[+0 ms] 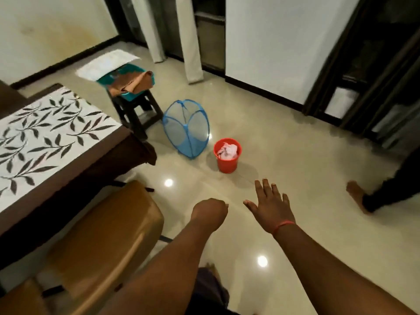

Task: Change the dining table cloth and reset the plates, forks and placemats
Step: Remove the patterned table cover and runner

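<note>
Left hand (210, 209) fisted, empty | right hand (269, 204) spread, empty | risk: tripping over bucket (227, 155), hamper (186, 128) mid-frame.

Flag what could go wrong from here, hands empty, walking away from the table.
1. The red bucket and blue mesh hamper stand on the glossy floor ahead of the right hand and left hand; a trip or kick seems possible.
2. Another person's bare foot is close on the right; a collision is possible.
3. The cloths piled on the stool overhang and may slide off.
</note>
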{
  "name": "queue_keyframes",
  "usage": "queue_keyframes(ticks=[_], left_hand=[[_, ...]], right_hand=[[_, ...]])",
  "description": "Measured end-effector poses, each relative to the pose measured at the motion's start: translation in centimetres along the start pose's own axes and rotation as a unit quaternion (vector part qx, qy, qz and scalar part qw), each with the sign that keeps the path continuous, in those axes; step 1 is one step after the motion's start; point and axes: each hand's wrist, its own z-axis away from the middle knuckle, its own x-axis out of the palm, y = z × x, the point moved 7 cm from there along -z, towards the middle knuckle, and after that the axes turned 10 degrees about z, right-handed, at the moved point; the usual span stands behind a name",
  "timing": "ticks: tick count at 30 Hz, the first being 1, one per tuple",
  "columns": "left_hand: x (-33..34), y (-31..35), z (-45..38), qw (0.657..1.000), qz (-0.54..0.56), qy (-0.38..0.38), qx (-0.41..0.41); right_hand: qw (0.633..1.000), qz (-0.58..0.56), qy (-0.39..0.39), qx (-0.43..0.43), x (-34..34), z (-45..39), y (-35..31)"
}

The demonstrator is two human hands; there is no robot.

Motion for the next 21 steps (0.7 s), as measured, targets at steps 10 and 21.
queue_keyframes(ticks=[10,21], left_hand=[[-7.3,-10.1,-18.8,0.994,0.057,0.000,-0.096],[-17.7,-26.4,-31.0,0.957,0.125,0.040,-0.258]], right_hand=[[0.991,0.058,-0.025,-0.115,-4.0,-23.8,-7.8],[0.956,0.113,-0.037,-0.267,-9.6,-47.0,-23.0]])
